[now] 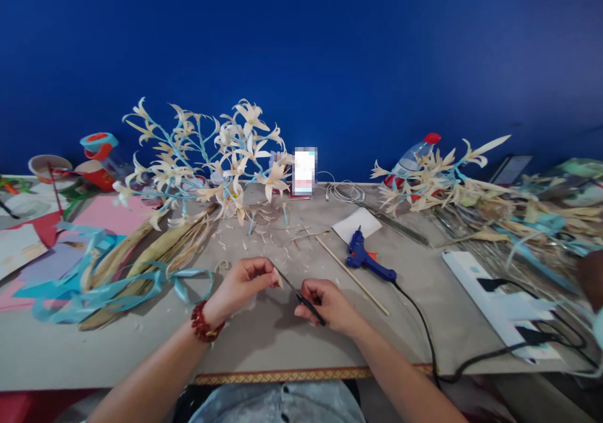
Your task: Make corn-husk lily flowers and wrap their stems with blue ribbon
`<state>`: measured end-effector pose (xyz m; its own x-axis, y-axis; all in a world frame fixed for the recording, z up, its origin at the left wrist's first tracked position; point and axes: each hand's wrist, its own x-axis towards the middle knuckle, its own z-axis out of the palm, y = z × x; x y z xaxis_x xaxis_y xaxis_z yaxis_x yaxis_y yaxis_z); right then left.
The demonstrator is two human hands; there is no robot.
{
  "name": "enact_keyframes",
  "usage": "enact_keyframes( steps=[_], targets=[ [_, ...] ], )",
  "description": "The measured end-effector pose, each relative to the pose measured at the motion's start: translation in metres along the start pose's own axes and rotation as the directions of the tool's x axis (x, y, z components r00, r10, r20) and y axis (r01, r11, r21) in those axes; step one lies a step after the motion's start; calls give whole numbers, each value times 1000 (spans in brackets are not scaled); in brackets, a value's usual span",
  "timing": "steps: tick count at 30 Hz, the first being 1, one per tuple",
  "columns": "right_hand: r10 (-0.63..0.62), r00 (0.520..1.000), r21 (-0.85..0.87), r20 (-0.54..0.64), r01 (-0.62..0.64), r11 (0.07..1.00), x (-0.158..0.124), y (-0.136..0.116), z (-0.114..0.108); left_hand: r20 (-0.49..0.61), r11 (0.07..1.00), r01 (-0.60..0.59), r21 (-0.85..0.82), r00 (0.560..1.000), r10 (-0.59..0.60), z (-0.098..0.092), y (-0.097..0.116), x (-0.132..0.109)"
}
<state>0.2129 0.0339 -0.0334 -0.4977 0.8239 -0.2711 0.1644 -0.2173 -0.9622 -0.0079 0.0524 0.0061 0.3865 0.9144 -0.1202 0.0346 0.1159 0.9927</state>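
Between the fingertips of my left hand (252,280) is a small cream husk petal (279,278), pinched and partly hidden. My right hand (327,303) is closed around the dark handles of scissors (308,307). Their thin blades point up and left, right beside the petal; whether they touch it I cannot tell. A red bead bracelet circles my left wrist. Beyond my hands, small pale scraps and short blue-wrapped stems (251,223) are scattered over the grey tabletop (292,354).
Cream flowers on blue stems (207,153) rise at the back left. Dried husks (164,253), blue ribbon (136,291) and coloured paper lie left. At right are a blue glue gun (367,259), a wooden stick (353,275), a power strip (480,297) with cords, and more husk flowers. A lit phone (304,171) stands behind.
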Motion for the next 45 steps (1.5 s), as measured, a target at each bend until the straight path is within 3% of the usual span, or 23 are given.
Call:
enact_keyframes(
  steps=[4, 7, 10, 14, 19, 22, 30, 34, 37, 41, 43, 45],
  targets=[
    [-3, 1000, -42, -29, 2, 999, 3, 2, -3, 10, 1000, -1, -12, 1000, 1, 0, 1, 0],
    [-111, 981, -263, -161, 66, 963, 4, -1, -8, 5, 999, -3, -49, 1000, 3, 1, 2, 0],
    [-267, 920, -558, -288, 65, 827, 1, -7, -16, -10, 997, -6, -81, 1000, 5, 2, 3, -1],
    [-379, 868, -803, -320, -36, 595, -11, -14, -24, -15, 992, 7, -128, 1000, -9, 3, 2, 1],
    [-264, 900, -888, -347, -224, 402, -27, -15, -33, -18, 985, 22, -172, 1000, -25, 4, 1, 3],
    [-192, 921, -892, -339, -249, 378, -30, -15, -37, -8, 974, 48, -220, 999, -52, 5, -2, 4],
    [-145, 952, -909, -269, -202, 364, -32, -19, -44, -31, 947, 77, -313, 995, -91, 9, -8, 3],
    [-115, 971, -894, -210, -143, 424, -38, -27, -50, -55, 929, 74, -363, 993, -100, 10, -9, 3],
    [-213, 957, -876, -197, -75, 476, -39, -41, -42, -58, 904, 85, -418, 991, -120, 11, -9, 3],
    [-475, 878, -848, -57, 208, 488, -22, -57, -10, -57, 858, 92, -506, 989, -139, 13, -11, 4],
    [-586, 809, -852, 45, 337, 400, -7, -58, 6, -58, 825, 93, -557, 987, -151, 14, -14, 4],
    [-642, 763, -860, 82, 379, 341, 6, -54, 15, -66, 801, 92, -591, 985, -161, 14, -17, 5]
  ],
)
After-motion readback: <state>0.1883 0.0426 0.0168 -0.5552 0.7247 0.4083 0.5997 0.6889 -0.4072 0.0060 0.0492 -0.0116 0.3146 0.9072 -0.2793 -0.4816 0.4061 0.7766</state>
